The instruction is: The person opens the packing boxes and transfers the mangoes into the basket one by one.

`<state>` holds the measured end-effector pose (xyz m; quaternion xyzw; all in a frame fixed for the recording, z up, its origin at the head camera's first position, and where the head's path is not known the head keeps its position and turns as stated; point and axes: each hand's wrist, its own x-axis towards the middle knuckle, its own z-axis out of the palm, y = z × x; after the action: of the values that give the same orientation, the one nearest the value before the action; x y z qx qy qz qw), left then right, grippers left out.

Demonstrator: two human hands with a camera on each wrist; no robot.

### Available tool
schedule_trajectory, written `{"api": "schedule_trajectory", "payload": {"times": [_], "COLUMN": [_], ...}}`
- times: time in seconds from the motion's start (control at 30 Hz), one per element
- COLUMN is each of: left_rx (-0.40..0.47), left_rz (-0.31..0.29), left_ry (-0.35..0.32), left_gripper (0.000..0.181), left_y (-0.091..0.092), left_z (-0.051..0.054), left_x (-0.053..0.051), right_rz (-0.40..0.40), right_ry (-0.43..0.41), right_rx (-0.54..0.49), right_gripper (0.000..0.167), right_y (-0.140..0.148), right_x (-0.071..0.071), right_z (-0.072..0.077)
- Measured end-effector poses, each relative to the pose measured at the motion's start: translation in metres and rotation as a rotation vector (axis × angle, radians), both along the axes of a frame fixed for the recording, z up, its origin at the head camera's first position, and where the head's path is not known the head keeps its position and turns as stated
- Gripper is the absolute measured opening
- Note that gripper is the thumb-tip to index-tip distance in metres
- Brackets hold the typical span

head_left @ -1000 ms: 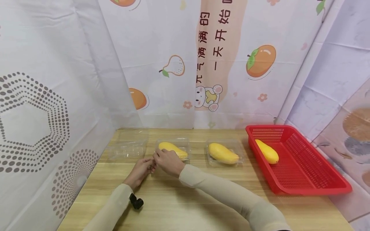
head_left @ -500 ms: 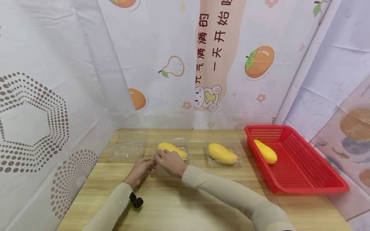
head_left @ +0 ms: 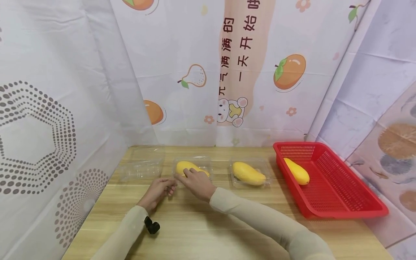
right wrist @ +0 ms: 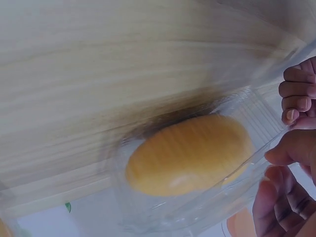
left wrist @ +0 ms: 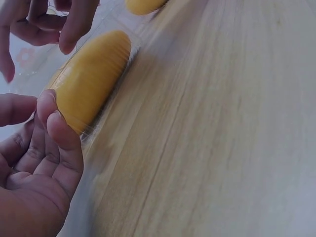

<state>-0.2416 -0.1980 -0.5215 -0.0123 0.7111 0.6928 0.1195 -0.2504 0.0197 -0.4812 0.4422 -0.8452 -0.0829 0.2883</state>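
Note:
A yellow mango (head_left: 185, 167) lies in a clear plastic box (head_left: 205, 158), also seen around the mango (right wrist: 197, 153) in the right wrist view. At the box's near left end, my left hand (head_left: 159, 193) pinches its thin edge between thumb and finger; the other fingers curl (left wrist: 44, 173). My right hand (head_left: 198, 184) is above the box's near side, fingers loosely bent and thumb apart from them (left wrist: 54, 19). In the head view, its fingers partly cover the mango.
To the right, a second clear box (head_left: 264, 164) holds another mango (head_left: 248, 174). An open clear box (head_left: 141, 169) stands at the left. A red basket (head_left: 312, 207) at the far right holds a mango (head_left: 297, 171). Printed curtains (head_left: 175, 133) border the table (head_left: 195, 231).
My right hand has shifted slightly right, and its fingers have spread away from my left hand. The left hand stays at the box's edge. The head view has turned slightly.

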Motion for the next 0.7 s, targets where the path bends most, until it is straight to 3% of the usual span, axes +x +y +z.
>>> {"api": "schedule_trajectory", "payload": {"times": [0.3,0.47,0.6,0.7], "left_rx": [0.015,0.015,0.017,0.022], "left_rz": [0.019,0.017,0.022,0.024], "left_ry": [-0.023,-0.021,-0.019,-0.021], "left_gripper": [0.031,0.030,0.030,0.029], "left_y": [0.002,0.001,0.000,0.000], "left_z": [0.000,-0.001,-0.002,-0.002], "left_x": [-0.002,-0.002,-0.002,-0.003], "right_rz": [-0.039,-0.076,-0.090,-0.073], "right_ry": [-0.028,0.046,0.110,0.099], "right_rx": [-0.012,-0.001,-0.019,-0.036], "right_gripper": [0.026,0.011,0.008,0.011], "right_y": [0.010,0.015,0.018,0.020], "right_x": [0.001,0.000,-0.003,-0.004], "right_z": [0.000,-0.001,-0.001,0.000]}}
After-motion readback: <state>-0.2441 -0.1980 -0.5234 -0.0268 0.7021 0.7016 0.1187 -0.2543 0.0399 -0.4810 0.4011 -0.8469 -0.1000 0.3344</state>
